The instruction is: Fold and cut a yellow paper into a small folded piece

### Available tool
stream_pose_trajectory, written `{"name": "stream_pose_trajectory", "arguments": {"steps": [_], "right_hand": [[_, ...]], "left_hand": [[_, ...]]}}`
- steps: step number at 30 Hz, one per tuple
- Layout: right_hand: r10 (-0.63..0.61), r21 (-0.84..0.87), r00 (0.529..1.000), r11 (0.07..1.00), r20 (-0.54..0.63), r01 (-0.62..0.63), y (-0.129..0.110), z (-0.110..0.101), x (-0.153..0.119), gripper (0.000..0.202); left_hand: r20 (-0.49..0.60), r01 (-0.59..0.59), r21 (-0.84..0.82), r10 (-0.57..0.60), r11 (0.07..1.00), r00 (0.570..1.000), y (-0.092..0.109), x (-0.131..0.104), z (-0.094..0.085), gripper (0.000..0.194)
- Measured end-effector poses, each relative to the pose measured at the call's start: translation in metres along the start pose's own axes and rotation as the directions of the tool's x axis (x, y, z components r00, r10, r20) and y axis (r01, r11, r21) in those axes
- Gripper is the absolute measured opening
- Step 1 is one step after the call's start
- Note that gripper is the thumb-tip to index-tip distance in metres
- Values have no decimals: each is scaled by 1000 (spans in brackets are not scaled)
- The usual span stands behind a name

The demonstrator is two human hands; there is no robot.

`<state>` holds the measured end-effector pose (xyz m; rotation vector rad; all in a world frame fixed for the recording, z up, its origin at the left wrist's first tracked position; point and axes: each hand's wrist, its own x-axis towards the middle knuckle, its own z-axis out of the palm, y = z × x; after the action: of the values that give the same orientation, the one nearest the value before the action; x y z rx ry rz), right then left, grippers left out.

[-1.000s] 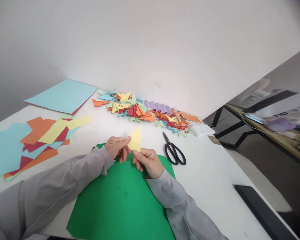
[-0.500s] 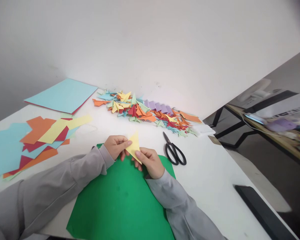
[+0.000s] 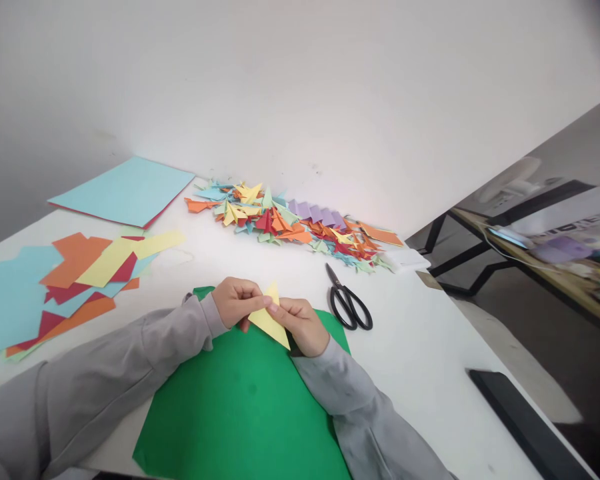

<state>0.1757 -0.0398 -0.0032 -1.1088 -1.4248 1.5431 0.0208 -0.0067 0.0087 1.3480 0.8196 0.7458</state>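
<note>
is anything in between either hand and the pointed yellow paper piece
Nothing visible is: the left hand and right hand both pinch the pointed yellow paper piece directly. The large green sheet lies beneath, and the black-handled metal scissors lie clear, beyond the right hand.

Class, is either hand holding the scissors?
No, the scissors lie on the table, while the left hand and right hand hold the yellow paper.

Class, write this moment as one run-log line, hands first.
left hand: pinches pointed yellow paper piece; right hand: pinches same piece; beneath hands: flat green sheet; to the right: black-handled scissors on white tabletop
</note>
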Motion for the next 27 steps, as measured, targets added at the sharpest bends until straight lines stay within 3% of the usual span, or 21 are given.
{"name": "stream_pose_trajectory", "arguments": {"steps": [6,13,20,27], "right_hand": [[-4,50,997,999,80,0,-2,0,-1,28],[66,76,987,994,147,-78,-3,2,-2,30],[102,66,983,991,155,-113,-3,2,-3,33],[97,82,981,990,166,-111,-7,2,-5,29]], "left_hand": [[-7,35,-16,-35,999,999,2,-1,0,34],[-25,-51,67,52,996,998,-3,3,0,31],[-35,-33,-20,33,999,999,-2,2,-1,33],[-6,64,-153,-66,986,998,-2,5,-2,38]]}}
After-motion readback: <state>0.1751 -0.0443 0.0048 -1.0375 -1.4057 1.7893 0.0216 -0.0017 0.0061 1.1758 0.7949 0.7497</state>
